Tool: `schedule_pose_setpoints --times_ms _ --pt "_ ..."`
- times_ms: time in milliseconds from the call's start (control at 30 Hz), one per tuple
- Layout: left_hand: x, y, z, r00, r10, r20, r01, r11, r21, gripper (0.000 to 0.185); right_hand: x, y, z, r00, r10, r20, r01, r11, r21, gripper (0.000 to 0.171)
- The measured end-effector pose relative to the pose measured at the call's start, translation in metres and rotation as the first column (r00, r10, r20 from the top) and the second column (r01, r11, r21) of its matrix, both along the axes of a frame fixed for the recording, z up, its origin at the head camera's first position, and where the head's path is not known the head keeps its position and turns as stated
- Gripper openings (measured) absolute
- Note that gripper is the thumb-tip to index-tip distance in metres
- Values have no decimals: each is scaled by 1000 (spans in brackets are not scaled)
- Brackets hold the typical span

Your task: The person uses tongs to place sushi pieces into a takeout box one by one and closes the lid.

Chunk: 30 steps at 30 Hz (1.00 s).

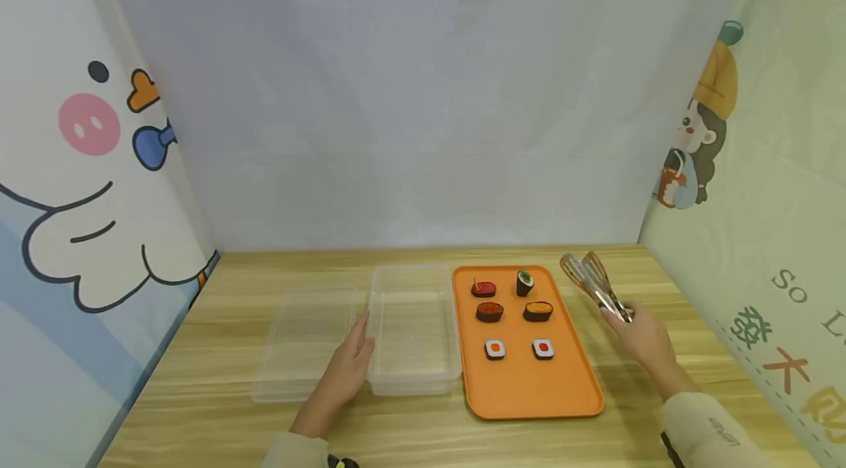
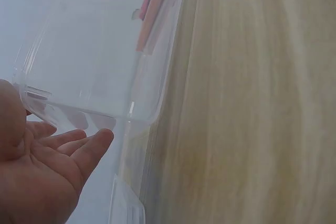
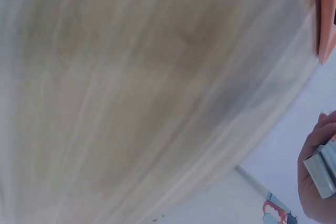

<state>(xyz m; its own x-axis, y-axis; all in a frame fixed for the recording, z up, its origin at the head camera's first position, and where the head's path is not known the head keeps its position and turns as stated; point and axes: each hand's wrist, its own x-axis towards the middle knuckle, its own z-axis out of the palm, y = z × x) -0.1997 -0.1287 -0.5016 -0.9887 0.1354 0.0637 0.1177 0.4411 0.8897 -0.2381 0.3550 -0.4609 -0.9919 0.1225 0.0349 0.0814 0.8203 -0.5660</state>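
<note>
My left hand (image 1: 350,364) is at the left side of a clear plastic box (image 1: 413,332), its fingers mostly straight along the wall. In the left wrist view, the fingertips (image 2: 105,136) reach right up to the box's edge. My right hand (image 1: 644,336) grips metal tongs (image 1: 587,284) by the handle end, their arms spread apart and pointing away from me above the table. In the right wrist view only part of the tongs' metal (image 3: 321,170) shows in the curled fingers. Between the hands lies an orange tray (image 1: 529,387) bearing several sushi pieces, among them a dark-wrapped roll (image 1: 524,282).
A flat clear lid (image 1: 291,347) lies on the wooden table (image 1: 218,380), left of the box. The box stands close against the tray's left edge. A pale curtain (image 1: 423,123) rises behind the table, with printed cloth panels at both sides.
</note>
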Motion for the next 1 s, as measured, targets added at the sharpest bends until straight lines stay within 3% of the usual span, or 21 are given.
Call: schedule_pose_setpoints --times_ms 133,300,633,1000 --pt "1 0 0 1000 2 -13 -2 1000 -1 53 -3 0 5 996 87 -28 -86 996 14 68" --pt "2 0 0 1000 0 -11 0 1000 -1 53 -6 0 12 983 182 21 -181 983 -40 70" --pt "1 -1 -1 1000 5 -13 -5 1000 -1 54 -23 9 14 928 367 61 -361 929 -87 64" --pt "2 -1 0 1000 13 -7 -13 1000 -11 53 -39 12 11 900 423 106 -416 906 -80 65"
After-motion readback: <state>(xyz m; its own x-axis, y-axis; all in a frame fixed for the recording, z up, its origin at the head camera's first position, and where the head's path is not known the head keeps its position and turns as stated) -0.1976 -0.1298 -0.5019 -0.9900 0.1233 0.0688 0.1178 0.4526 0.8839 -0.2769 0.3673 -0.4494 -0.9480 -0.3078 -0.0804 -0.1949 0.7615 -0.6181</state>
